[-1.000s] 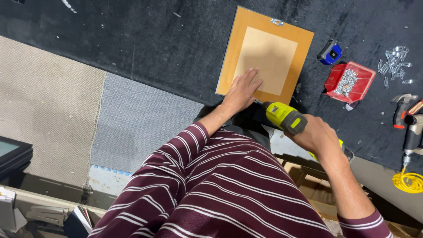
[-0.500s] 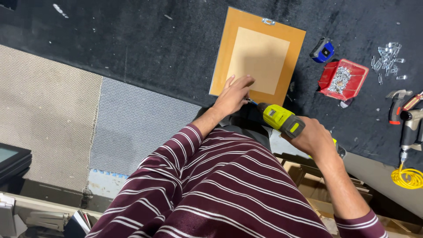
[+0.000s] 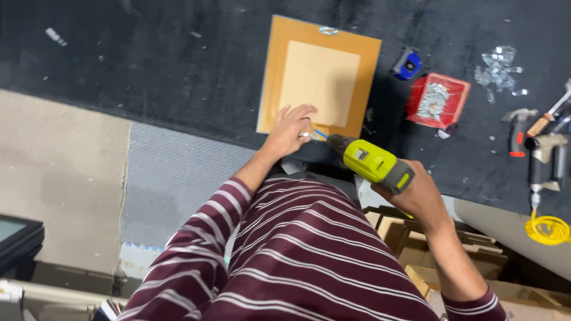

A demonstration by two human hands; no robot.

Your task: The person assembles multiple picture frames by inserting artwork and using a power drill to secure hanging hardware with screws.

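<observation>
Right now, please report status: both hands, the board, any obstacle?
Left hand flat on orange board, near edge. Right hand grips yellow-green drill, bit at board's edge. Red screw tray apart, nothing blocking.

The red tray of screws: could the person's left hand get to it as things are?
Probably not directly: the left hand rests on the orange board, and the drill in the right hand lies between it and the red tray.

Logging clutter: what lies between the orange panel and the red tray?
In the head view, a small blue object lies on the dark mat between the orange panel and the red tray.
</observation>
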